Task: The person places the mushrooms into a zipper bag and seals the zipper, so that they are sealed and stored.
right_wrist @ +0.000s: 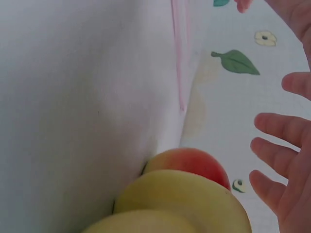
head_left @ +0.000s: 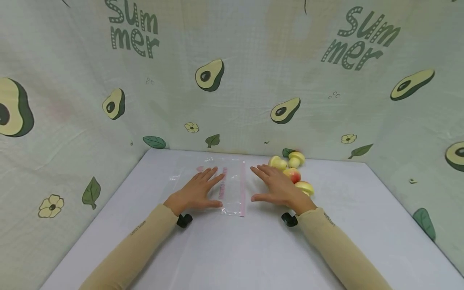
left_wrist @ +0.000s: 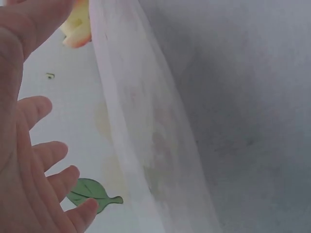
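Observation:
A clear zip bag [head_left: 233, 191] with a pink strip along its right edge and pink print lies flat on the white table. My left hand [head_left: 197, 191] hovers over it, fingers spread and nothing held; the hand covers part of the bag. To the right of the bag, my right hand [head_left: 279, 189] is spread too, with nothing in it. Just beyond and beside this hand sit several pale yellow mushroom-shaped pieces [head_left: 297, 157] and a red-and-yellow round fruit [head_left: 293, 175]. In the right wrist view the fruit [right_wrist: 194, 162] shows behind a yellow rounded piece [right_wrist: 180, 199].
A pale cloth [head_left: 246, 80] printed with avocados, leaves and lettering hangs behind the white table [head_left: 232, 249] and along both sides. The mushroom-shaped pieces and fruit cluster near the table's back edge. A small black wrist device [head_left: 184, 220] shows beside the left sleeve.

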Motion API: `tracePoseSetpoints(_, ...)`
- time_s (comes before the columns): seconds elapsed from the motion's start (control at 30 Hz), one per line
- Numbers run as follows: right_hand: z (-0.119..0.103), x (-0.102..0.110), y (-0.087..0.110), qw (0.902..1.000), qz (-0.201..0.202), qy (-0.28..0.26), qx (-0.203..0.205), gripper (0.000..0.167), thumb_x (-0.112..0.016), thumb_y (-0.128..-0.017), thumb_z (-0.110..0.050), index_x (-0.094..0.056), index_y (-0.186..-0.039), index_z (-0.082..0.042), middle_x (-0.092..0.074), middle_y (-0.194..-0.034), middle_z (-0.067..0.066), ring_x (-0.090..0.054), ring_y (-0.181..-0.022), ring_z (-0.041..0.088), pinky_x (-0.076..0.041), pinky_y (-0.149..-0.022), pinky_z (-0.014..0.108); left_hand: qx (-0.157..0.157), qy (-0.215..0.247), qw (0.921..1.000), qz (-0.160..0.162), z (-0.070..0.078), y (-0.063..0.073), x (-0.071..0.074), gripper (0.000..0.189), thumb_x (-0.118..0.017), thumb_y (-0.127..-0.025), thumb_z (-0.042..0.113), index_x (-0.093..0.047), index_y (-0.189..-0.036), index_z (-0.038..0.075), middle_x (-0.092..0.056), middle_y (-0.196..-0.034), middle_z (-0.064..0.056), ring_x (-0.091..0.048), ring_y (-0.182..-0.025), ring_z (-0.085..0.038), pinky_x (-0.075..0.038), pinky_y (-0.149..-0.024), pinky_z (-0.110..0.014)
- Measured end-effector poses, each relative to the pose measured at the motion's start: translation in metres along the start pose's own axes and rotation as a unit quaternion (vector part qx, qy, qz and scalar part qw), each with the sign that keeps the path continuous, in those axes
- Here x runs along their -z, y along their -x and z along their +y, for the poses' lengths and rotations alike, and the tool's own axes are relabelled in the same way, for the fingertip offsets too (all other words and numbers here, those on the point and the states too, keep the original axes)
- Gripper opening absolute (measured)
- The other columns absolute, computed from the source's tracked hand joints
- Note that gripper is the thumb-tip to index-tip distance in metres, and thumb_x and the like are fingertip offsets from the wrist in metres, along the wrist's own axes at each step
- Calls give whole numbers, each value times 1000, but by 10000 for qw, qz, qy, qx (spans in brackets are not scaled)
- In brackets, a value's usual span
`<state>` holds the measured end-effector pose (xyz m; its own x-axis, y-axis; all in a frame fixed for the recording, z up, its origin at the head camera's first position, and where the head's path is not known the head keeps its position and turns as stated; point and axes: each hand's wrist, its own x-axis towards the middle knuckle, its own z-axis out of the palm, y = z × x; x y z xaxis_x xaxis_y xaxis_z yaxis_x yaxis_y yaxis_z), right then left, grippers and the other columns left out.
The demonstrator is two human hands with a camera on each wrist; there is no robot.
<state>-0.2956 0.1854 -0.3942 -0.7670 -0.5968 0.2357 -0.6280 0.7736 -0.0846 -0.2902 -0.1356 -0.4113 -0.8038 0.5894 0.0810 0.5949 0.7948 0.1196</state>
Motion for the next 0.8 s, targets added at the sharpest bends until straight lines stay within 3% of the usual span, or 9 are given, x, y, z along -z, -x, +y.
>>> tracePoseSetpoints(0.33, -4, -8, -8, 9995, -273, -86, -155, 97, -58, -74, -76, -29, -151, -25, -37, -148, 9, -31, -137, 29, -26, -110, 48, 172, 201, 9993, -263, -7, -15, -4, 96, -58, -77, 72, -19, -153, 28, -10, -159, -9, -10, -144, -32, -16, -112, -51)
tracePoseSetpoints(0.53, -4, -13, -13, 9986, -469, 16, -229, 93, -62, -76, -70, -33, -149, -20, -40, -146, 12, -36, -134, 32, -29, -108, 49, 128, 254, 9988, -398, -3, -26, -5, 96, -58, -76, 73, -20, -153, 30, -10, -159, -9, -12, -144, -31, -20, -111, -52)
tracePoseSetpoints(0.8, -8, -18, -21, 9987, -479, 85, -150, 90, -62, -78, -68, -36, -148, -19, -43, -144, 10, -39, -133, 29, -33, -106, 47, 312, 261, 9973, -619, 2, -38, -7, 95, -62, -75, 71, -23, -152, 31, -13, -159, -8, -13, -144, -30, -21, -110, -53)
